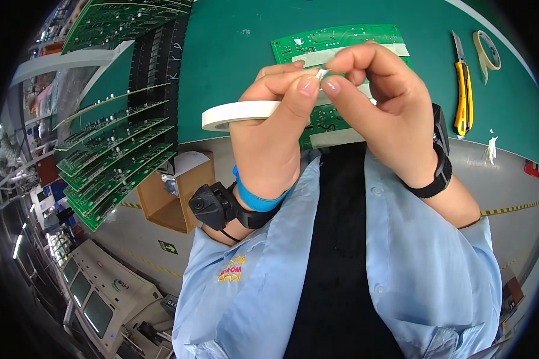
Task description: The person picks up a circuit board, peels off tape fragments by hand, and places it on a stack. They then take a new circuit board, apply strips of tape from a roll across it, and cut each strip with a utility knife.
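Note:
My left hand (268, 128) is closed on a roll of white masking tape (241, 112), which sticks out to the left between thumb and palm. Its thumb and forefinger pinch a small white bit of tape (322, 74). From the other side, my right hand (395, 113) pinches at that same bit, thumb and fingertips curled together. Beneath and beyond both hands lies a green circuit board (341, 37) on the bench. Pale tape strips (395, 50) run across the board, which my hands partly cover.
On the right of the green bench top (233, 36) lie a yellow utility knife (463, 99), blade out, and another tape roll (488, 51). White scraps (491, 149) hang at its near edge. A black rack (156, 66) holds several circuit boards (117, 161) at left, above a cardboard box (176, 200).

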`<control>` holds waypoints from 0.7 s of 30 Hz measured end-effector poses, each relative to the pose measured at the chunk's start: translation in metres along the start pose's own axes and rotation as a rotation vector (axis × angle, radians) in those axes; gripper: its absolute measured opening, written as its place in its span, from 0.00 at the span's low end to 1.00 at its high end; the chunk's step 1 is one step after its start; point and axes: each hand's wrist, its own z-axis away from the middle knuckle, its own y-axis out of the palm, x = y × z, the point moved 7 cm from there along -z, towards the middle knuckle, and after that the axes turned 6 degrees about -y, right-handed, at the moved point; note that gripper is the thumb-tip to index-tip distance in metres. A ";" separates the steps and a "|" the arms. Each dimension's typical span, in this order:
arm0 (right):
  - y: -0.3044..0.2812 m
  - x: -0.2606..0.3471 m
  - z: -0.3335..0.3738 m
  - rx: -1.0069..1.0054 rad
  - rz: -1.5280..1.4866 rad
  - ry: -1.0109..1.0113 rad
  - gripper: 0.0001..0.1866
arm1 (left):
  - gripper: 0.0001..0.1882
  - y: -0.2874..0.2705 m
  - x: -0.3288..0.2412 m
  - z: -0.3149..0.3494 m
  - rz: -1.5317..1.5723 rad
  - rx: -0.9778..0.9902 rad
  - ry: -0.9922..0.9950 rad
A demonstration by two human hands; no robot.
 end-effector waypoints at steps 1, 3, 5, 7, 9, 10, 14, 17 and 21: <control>-0.002 0.002 0.000 -0.031 0.002 -0.032 0.03 | 0.07 0.001 0.000 -0.001 0.000 0.011 0.016; -0.001 -0.003 0.002 -0.012 -0.058 0.080 0.03 | 0.07 0.003 0.000 -0.002 -0.006 0.033 0.037; -0.001 -0.003 0.004 0.003 -0.027 0.117 0.03 | 0.06 0.003 -0.002 -0.001 -0.055 0.020 0.095; -0.002 0.001 0.004 0.022 0.089 0.076 0.02 | 0.06 0.005 -0.004 -0.001 -0.144 0.007 0.170; -0.001 0.000 0.005 0.031 0.098 0.076 0.02 | 0.06 0.008 -0.009 0.001 -0.268 -0.007 0.270; 0.000 -0.001 0.005 0.038 0.106 0.083 0.01 | 0.06 0.009 -0.010 0.002 -0.277 -0.014 0.286; 0.002 -0.002 0.007 0.024 -0.048 0.110 0.01 | 0.06 0.008 -0.011 0.002 -0.233 -0.041 0.311; 0.003 -0.005 0.007 -0.014 -0.132 0.131 0.01 | 0.06 0.008 -0.010 0.001 -0.192 -0.042 0.300; -0.001 -0.002 0.006 -0.005 -0.053 0.041 0.02 | 0.05 0.007 -0.010 0.001 -0.238 -0.034 0.327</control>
